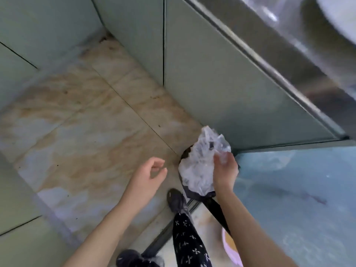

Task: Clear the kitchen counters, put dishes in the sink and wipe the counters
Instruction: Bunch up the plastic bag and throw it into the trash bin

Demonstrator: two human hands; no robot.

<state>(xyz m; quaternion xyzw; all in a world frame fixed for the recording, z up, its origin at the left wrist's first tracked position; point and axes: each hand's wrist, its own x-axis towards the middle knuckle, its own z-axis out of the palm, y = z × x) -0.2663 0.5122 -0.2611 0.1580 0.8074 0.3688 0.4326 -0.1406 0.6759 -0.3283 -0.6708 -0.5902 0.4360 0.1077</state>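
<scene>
My right hand (225,168) grips a crumpled wad of clear plastic wrap (200,162) and holds it over the mouth of a black bin bag (200,196) standing on the floor beside the cabinet. My left hand (148,173) hovers to the left of the bag, fingers loosely curled and holding nothing. The bag's inside is mostly hidden behind the plastic. The steel counter edge (285,74) runs diagonally across the upper right, with a blurred white dish (342,16) on top at the corner.
Pale green cabinet doors (221,89) line the wall under the counter. The beige tiled floor (81,132) is stained. My leg in dark patterned trousers (186,236) and a dark shoe (175,199) are below. A pink basin rim (231,249) shows at the bottom.
</scene>
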